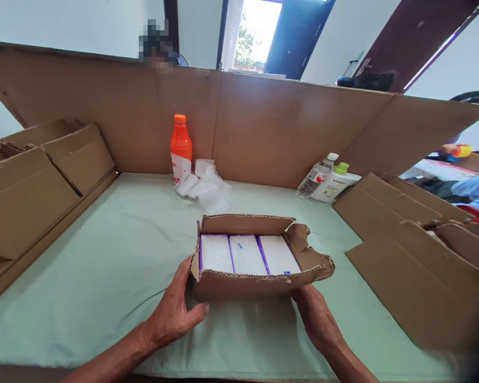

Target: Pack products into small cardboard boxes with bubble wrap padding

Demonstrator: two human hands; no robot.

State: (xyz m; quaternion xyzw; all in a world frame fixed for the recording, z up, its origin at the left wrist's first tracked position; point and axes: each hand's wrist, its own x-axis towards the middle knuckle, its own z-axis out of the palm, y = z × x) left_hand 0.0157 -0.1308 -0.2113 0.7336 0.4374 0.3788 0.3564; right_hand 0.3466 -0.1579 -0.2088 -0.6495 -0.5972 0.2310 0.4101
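A small open cardboard box (239, 286) sits on the pale green table cover (115, 250) in front of me. Inside it lie three white packs with purple edges (247, 254), side by side. My left hand (175, 311) grips the box's near left corner, fingers on the side and thumb along the front. My right hand (315, 316) holds the near right corner from below and the side, its fingertips hidden behind the box wall.
An orange bottle (180, 148) and crumpled clear plastic wrap (205, 186) stand at the back. A clear bottle (316, 175) and a white lotion bottle (335, 183) lie back right. Flattened cardboard (32, 186) lies left and more cardboard (415, 255) right; a cardboard wall (263, 122) rings the table.
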